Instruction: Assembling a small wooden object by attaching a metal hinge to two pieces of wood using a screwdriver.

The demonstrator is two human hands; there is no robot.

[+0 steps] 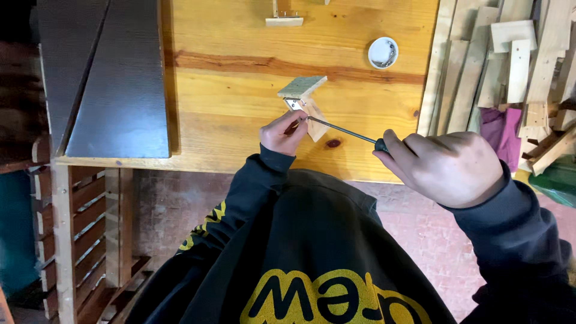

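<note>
My right hand (447, 165) grips the handle of a screwdriver (345, 132), whose thin metal shaft runs left to a small metal bracket (294, 104). The bracket sits on a small wooden piece (314, 123) made of two short boards joined at an angle, the upper board (302, 87) pointing away from me. My left hand (282, 133) pinches the near end of this wooden piece beside the screwdriver tip, holding it on the wooden table (240, 90). Both hands wear dark sleeves.
A small white round dish (383, 52) with bits of metal sits at the far right of the table. Another small wooden assembly (284, 18) lies at the far edge. Dark panels (114, 78) cover the left. Stacked wooden slats (510, 60) lie to the right.
</note>
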